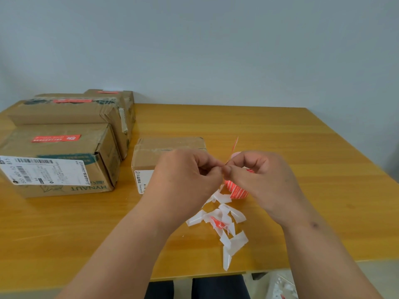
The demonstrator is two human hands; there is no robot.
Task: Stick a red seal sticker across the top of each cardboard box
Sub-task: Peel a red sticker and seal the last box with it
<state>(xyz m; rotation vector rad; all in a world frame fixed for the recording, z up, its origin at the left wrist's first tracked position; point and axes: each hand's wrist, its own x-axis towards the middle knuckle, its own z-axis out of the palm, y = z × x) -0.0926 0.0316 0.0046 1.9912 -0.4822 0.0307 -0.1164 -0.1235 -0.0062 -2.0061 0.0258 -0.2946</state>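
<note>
My left hand (185, 171) and my right hand (259, 171) meet fingertip to fingertip above the table, both pinching one red seal sticker (234, 145) that sticks up edge-on between them. Behind my left hand stands a small cardboard box (168, 145) with a bare top. Under my right hand a roll of red stickers (237, 190) is partly hidden. At the left are three bigger boxes: the front box (64, 160) carries a red sticker (56, 138), and the middle box (64, 113) and the back box (116, 96) show red stickers on top too.
A pile of white backing strips (224, 223) with a crumpled red piece lies near the table's front edge. The wooden table (302, 169) meets a pale wall at the back. A plastic bag lies on the floor at the lower right.
</note>
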